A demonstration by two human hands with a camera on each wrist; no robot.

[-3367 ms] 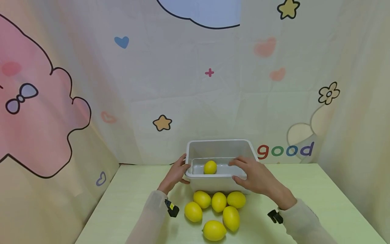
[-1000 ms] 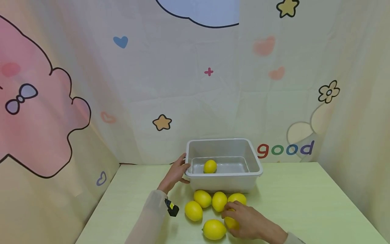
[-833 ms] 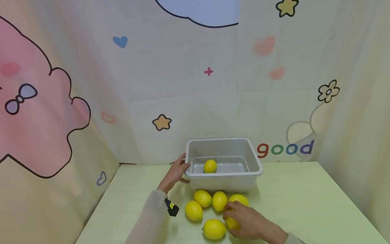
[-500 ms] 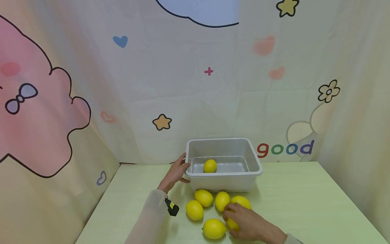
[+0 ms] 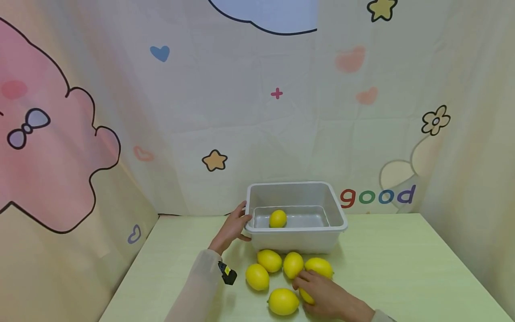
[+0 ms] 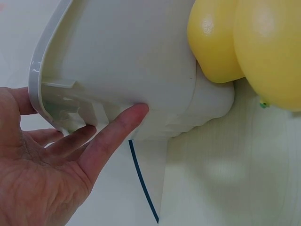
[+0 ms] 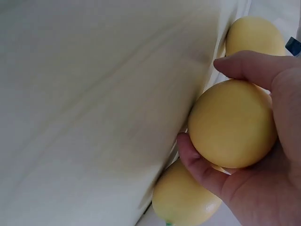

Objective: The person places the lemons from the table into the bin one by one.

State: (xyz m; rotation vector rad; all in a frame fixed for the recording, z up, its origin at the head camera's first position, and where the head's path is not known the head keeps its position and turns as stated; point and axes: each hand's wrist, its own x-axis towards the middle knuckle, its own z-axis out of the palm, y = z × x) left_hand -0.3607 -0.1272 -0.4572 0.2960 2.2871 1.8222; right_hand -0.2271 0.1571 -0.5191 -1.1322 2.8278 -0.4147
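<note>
A pale grey plastic bin [image 5: 293, 241] stands at the back of the table with one lemon [image 5: 277, 219] inside. My left hand [image 5: 231, 230] grips the bin's left rim; in the left wrist view, its fingers [image 6: 117, 125] reach under the rim against the outer wall. In front of the bin, my right hand [image 5: 326, 293] holds a lemon [image 7: 233, 125] among the loose ones, its thumb and fingers curled round it. The hand hides most of that lemon in the head view. Close by lie a lemon [image 5: 318, 267] behind the hand and another [image 5: 283, 301] to its left.
More lemons [image 5: 293, 265] lie between the bin and the near side, including two at the left [image 5: 269, 260]. The pale green table [image 5: 402, 268] extends on both sides. A printed curtain [image 5: 241, 112] hangs close behind the bin.
My right hand has come down from over the bin to a lemon on the table. Several neighbouring lemons have shifted slightly right. The left hand stays at the bin's rim.
</note>
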